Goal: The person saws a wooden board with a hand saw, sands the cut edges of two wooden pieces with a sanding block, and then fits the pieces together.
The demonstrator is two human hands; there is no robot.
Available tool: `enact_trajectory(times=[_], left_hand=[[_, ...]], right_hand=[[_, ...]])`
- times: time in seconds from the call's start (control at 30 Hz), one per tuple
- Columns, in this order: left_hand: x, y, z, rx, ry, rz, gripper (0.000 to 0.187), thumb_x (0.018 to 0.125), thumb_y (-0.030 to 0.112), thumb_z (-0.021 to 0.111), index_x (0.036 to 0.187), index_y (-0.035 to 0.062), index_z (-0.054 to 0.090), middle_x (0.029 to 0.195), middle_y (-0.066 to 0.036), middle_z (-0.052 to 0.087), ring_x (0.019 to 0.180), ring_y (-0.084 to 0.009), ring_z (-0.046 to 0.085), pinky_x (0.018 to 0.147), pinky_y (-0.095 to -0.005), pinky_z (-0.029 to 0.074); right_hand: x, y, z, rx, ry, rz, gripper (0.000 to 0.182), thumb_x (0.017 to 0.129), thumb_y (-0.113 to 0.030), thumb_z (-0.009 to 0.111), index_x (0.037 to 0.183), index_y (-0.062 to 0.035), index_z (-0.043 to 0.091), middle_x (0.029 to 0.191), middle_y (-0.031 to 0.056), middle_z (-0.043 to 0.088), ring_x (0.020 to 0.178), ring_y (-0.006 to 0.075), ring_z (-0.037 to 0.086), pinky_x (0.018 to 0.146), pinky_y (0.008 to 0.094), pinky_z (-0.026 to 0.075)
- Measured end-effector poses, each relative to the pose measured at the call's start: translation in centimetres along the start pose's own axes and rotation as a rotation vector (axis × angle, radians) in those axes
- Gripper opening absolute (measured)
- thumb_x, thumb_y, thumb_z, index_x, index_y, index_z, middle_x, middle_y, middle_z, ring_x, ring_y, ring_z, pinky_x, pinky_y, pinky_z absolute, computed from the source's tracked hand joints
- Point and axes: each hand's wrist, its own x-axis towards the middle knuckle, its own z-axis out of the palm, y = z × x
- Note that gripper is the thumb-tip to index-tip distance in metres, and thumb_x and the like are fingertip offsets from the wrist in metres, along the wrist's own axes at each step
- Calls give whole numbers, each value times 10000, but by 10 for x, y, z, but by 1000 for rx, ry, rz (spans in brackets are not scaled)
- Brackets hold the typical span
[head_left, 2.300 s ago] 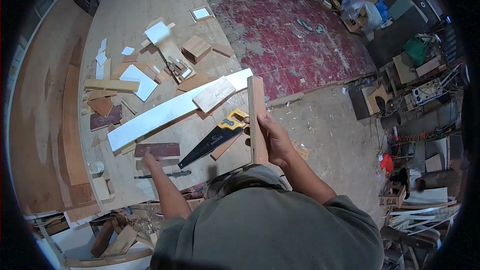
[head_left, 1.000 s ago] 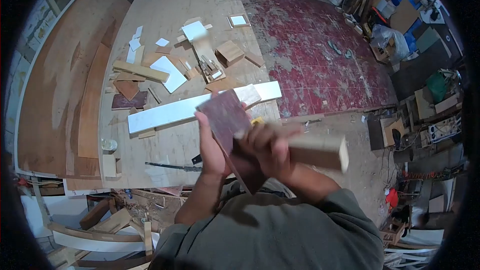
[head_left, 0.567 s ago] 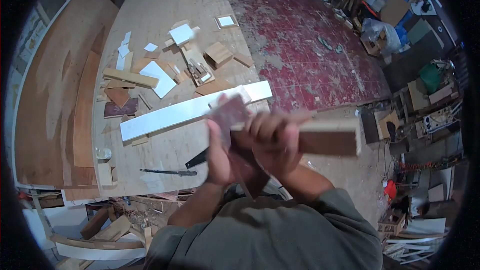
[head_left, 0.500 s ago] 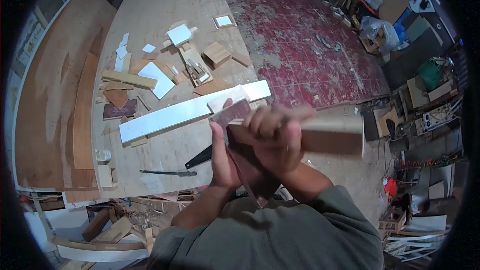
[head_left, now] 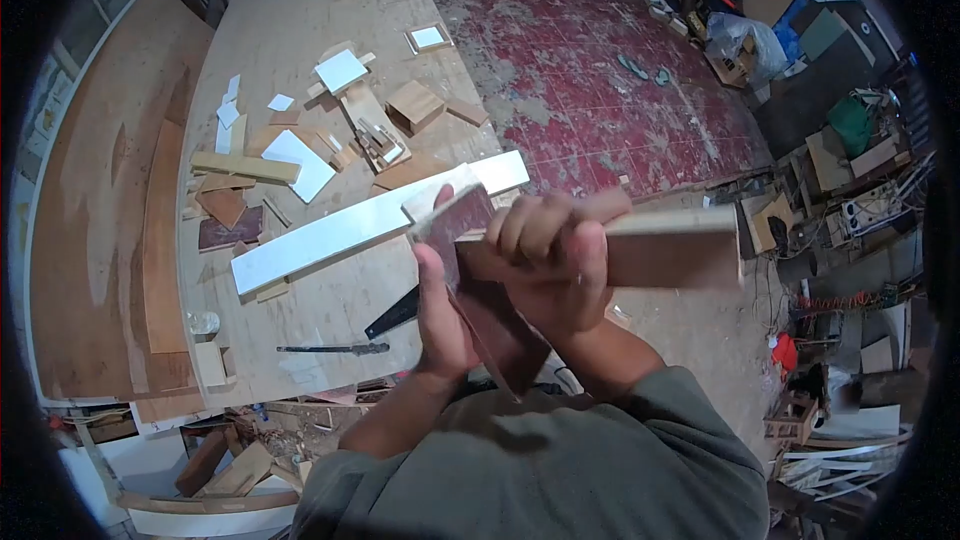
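My left hand [head_left: 442,325] is closed round the edge of a flat reddish-brown board [head_left: 500,328], which slants down toward my chest. In my right hand [head_left: 560,265] is a wooden board [head_left: 675,258], gripped with the fingers over it and pointing right. The left end of the wooden board meets or overlaps the reddish-brown board; the hand partly hides the contact. Under my left hand's far side lies a long white strip [head_left: 330,245] on the worktable [head_left: 300,315]. A black blade-like tool [head_left: 393,314] shows beside my left wrist.
A thin dark tool [head_left: 333,348] lies near the table's front edge. Wood offcuts, a white panel [head_left: 298,165] and a wooden block [head_left: 415,107] are scattered farther back. A glass jar [head_left: 203,324] stands at the left. Red tiled floor [head_left: 600,100] lies beyond the right edge.
The view has shifted slightly. The wooden board in my right hand has turned a little, its far end now higher. Both hands keep their holds.
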Motion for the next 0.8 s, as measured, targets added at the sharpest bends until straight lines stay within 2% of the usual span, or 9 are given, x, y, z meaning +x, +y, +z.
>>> enact_trajectory(times=[0.07, 0.13, 0.2, 0.27, 0.3, 0.4, 0.47, 0.53, 0.8], left_hand=[[11, 12, -7, -102, 6, -30, 691, 1027, 608, 273, 1563, 174, 234, 1361, -164, 511, 1198, -242, 551, 982, -417, 495], [23, 35, -19, 359, -271, 120, 713, 1032, 594, 275, 1565, 124, 217, 1506, -152, 390, 1382, -269, 385, 1160, -441, 294], [15, 22, -15, 433, -300, 119, 721, 1029, 596, 283, 1565, 119, 213, 1506, -154, 389, 1386, -281, 382, 1169, -446, 275], [-1, -5, 11, 332, 29, 181, 729, 1015, 624, 288, 1570, 159, 207, 1400, -157, 483, 1248, -276, 513, 1061, -441, 425], [6, -10, -16, 405, -65, 234, 729, 1009, 634, 293, 1573, 182, 201, 1321, -161, 528, 1147, -277, 568, 991, -439, 482], [19, 31, -30, 364, -194, 187, 741, 1005, 637, 302, 1574, 175, 193, 1336, -158, 522, 1155, -274, 564, 995, -444, 490], [26, 52, -28, 350, -208, 156, 745, 1002, 641, 309, 1572, 176, 193, 1332, -162, 524, 1142, -264, 574, 957, -445, 523], [26, 59, -19, 516, -156, 355, 755, 998, 651, 309, 1571, 174, 193, 1322, -165, 527, 1111, -254, 587, 905, -444, 553], [22, 37, 5, 440, -150, 299, 742, 1012, 637, 273, 1567, 151, 200, 1309, -171, 530, 1090, -256, 591, 908, -436, 544]], right_hand=[[-18, 14, -14, -64, -62, -9, 469, 1022, -501, 386, 789, -94, 401, 740, 44, 377, 687, 185, 377, 736, 353, 365], [-36, 17, -7, -32, -93, -40, 447, 1028, -477, 384, 798, -94, 406, 732, 37, 378, 674, 185, 381, 711, 350, 371], [-25, 11, -14, -86, -94, -43, 403, 1042, -424, 372, 814, -94, 410, 715, 32, 380, 650, 184, 379, 692, 347, 376], [9, 9, -16, -53, -31, -133, 340, 1055, -367, 363, 841, -107, 411, 697, 26, 377, 634, 181, 376, 687, 349, 376], [17, 15, -14, 148, 157, -187, 282, 1060, -322, 365, 861, -127, 413, 691, 20, 364, 635, 174, 378, 676, 358, 372], [30, -4, -21, 428, 423, -122, 246, 1042, -328, 431, 867, -157, 449, 618, -24, 338, 527, 113, 342, 515, 292, 358], [28, -14, -28, 456, 432, -95, 244, 1039, -339, 437, 866, -168, 452, 605, -32, 327, 513, 102, 331, 504, 282, 354], [28, -17, -29, 486, 438, -70, 242, 1035, -351, 442, 865, -180, 455, 593, -41, 316, 498, 90, 321, 494, 272, 349], [20, -2, -13, 416, 397, -177, 258, 1047, -357, 391, 876, -164, 384, 594, -17, 309, 495, 111, 316, 494, 291, 347]])
